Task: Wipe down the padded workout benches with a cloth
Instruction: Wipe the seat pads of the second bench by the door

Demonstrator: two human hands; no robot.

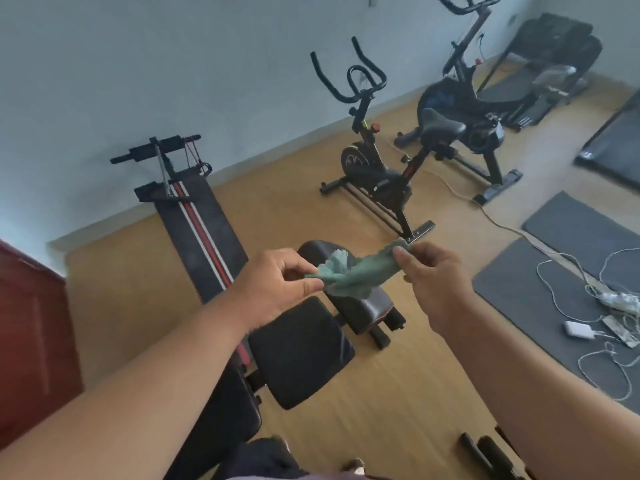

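A green cloth (356, 270) is stretched in the air between both hands. My left hand (277, 284) pinches its left end and my right hand (433, 271) pinches its right end. Below them stands a black padded bench: its seat pad (301, 351) is in the middle, a smaller black pad (363, 308) lies beyond it, and its back pad (225, 410) runs toward me under my left forearm. A second long bench (201, 230), black with a red and white stripe, lies on the floor by the wall at the left.
Two exercise bikes (377, 168) (460, 116) stand on the wooden floor behind. Grey mats (540, 282) with white cables and a power strip (620, 301) lie at the right. Treadmills (540, 74) stand at the far right. A red door (31, 341) is at the left.
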